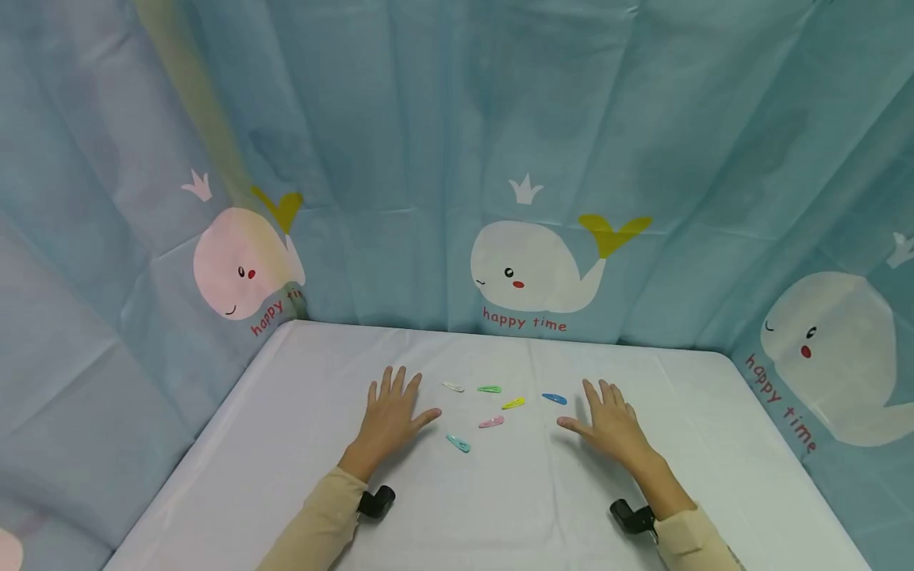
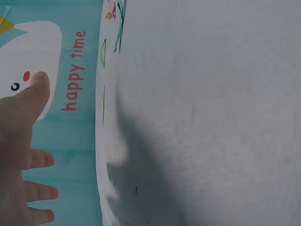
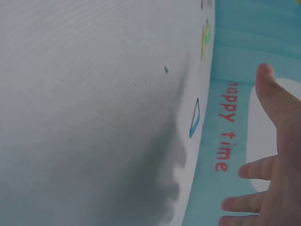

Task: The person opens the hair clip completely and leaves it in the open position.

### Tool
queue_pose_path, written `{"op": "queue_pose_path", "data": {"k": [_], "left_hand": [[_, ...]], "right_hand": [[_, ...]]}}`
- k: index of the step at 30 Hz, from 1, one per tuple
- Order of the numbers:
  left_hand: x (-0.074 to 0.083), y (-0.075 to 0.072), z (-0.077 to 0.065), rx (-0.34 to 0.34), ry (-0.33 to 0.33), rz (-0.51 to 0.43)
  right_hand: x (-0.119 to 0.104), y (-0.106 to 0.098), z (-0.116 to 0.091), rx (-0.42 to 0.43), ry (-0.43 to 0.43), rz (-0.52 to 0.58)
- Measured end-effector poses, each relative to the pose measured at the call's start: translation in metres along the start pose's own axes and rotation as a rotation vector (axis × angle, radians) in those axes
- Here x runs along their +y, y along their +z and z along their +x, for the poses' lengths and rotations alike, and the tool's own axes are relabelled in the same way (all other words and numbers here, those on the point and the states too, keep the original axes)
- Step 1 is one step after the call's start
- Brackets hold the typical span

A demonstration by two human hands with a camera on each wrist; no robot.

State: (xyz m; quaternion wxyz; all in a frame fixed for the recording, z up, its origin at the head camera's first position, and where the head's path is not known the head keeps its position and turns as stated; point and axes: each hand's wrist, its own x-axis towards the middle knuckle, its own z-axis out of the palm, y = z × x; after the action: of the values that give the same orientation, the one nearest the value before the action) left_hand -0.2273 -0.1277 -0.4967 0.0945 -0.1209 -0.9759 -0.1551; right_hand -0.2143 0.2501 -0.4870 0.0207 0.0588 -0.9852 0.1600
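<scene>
Several small snap hair clips lie scattered on the white table between the two hands. They are a white clip point(image 1: 453, 387), a green clip point(image 1: 489, 389), a yellow clip point(image 1: 513, 404), a blue clip point(image 1: 554, 398), a pink clip point(image 1: 491, 422) and a teal clip point(image 1: 458, 442). My left hand point(image 1: 391, 416) is spread over the table left of the clips, holding nothing. To their right, my right hand point(image 1: 608, 424) also has its fingers spread, with the blue clip nearest to it. In the right wrist view the blue clip point(image 3: 194, 118) lies beyond the hand's shadow.
The white tabletop point(image 1: 500, 507) reaches back to a light blue curtain point(image 1: 400, 159) printed with whales and "happy time". Black wrist cameras sit on both wrists, the left camera point(image 1: 377, 503) and the right camera point(image 1: 631, 517), below beige sleeves.
</scene>
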Motion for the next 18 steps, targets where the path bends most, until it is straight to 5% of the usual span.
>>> {"op": "queue_pose_path", "data": {"k": [18], "left_hand": [[-0.005, 0.007, 0.016, -0.053, -0.016, -0.112]], "right_hand": [[-0.014, -0.001, 0.015, -0.015, -0.062, 0.059]]}}
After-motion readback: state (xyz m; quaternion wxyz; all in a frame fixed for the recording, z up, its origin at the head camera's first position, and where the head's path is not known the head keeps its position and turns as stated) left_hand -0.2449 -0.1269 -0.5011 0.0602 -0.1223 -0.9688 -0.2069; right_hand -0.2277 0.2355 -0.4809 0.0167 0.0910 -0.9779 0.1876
